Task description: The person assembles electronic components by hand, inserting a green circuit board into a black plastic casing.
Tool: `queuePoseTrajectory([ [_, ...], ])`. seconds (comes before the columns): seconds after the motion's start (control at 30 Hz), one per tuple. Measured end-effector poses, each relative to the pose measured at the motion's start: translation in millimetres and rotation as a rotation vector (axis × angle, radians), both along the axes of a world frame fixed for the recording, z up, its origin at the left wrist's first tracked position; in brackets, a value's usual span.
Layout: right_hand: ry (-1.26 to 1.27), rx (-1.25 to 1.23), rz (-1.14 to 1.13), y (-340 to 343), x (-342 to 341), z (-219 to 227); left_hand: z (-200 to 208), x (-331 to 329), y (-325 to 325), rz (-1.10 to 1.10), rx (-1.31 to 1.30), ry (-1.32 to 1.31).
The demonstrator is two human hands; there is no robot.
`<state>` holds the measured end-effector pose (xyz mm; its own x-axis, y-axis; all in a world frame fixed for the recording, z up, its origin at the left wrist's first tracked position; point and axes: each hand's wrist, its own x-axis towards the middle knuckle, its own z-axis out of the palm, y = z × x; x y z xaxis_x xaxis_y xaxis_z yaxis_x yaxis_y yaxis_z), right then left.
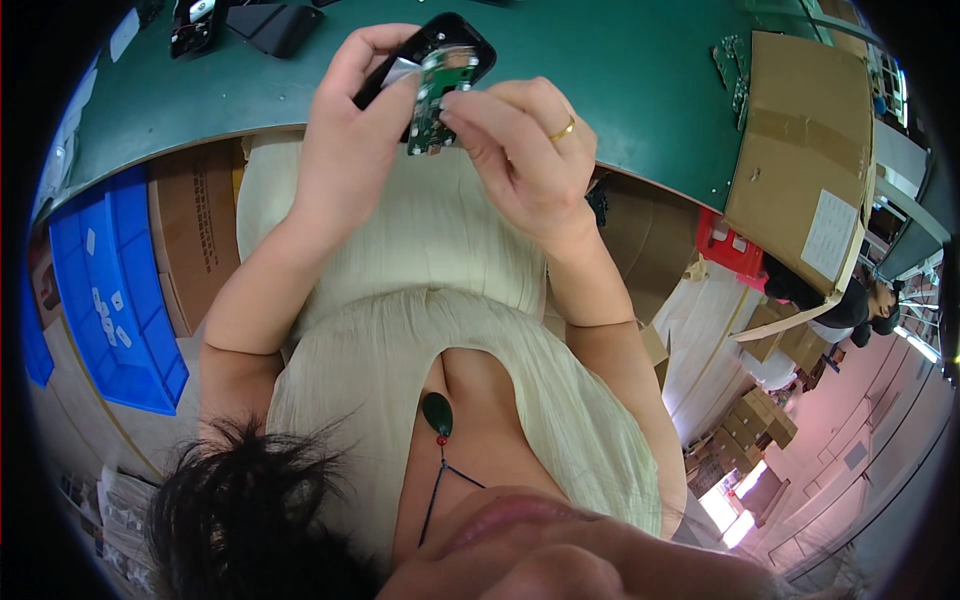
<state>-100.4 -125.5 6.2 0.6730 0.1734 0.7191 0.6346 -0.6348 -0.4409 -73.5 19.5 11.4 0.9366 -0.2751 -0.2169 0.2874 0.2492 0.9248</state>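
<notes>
My left hand (355,125) is closed around a black plastic housing (470,38), held up over the near edge of the green table. A green circuit board (432,110) stands tilted against the housing's open side, partly blurred. With thumb and fingertips my right hand (525,150) pinches the board's right edge; a gold ring is on one finger. Between my left thumb and the board shows a small silvery piece (402,70), too blurred to name. My left fingers hide part of the housing.
On the green table (640,80) lie black plastic parts (272,30) at the far left and green circuit boards (733,80) at the right. A large cardboard box (800,150) stands at the right edge. Below left is a blue bin (115,290); a red crate (728,245) sits low right.
</notes>
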Motion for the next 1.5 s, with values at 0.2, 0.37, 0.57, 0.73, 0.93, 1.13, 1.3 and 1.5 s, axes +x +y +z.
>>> queuePoseTrajectory([
  [0.2, 0.081, 0.097, -0.086, 2.7, 1.2, 2.4, 2.2, -9.4, -7.9, 0.042, -0.135, -0.044],
  [0.37, 0.082, 0.083, -0.055, 1.7, 5.2, 3.0, -3.3, -13.5, -5.5, 0.008, -0.118, -0.175],
  [0.57, 0.120, 0.081, -0.045, 3.9, 4.7, 4.9, -5.2, -16.1, -7.5, 0.008, -0.102, -0.198],
  [0.73, 0.184, 0.098, -0.069, 4.5, 4.2, 6.4, -7.0, -15.8, -9.8, 0.039, -0.117, -0.224],
  [0.93, 0.165, 0.035, -0.068, 4.4, 6.1, 4.5, -8.7, -15.0, -8.1, -0.001, -0.070, -0.290],
  [1.13, 0.080, -0.081, -0.036, -1.7, 8.5, 0.5, -2.9, -13.3, -12.1, 0.030, -0.064, -0.294],
  [1.3, 0.292, 0.425, -0.063, 6.4, 7.1, 0.2, 0.0, 0.0, -13.4, 0.057, -0.180, -0.038],
  [1.5, 0.598, 0.708, 0.147, -2.5, 10.7, 3.2, 0.6, 9.6, -23.9, 0.022, -0.077, -0.189],
])
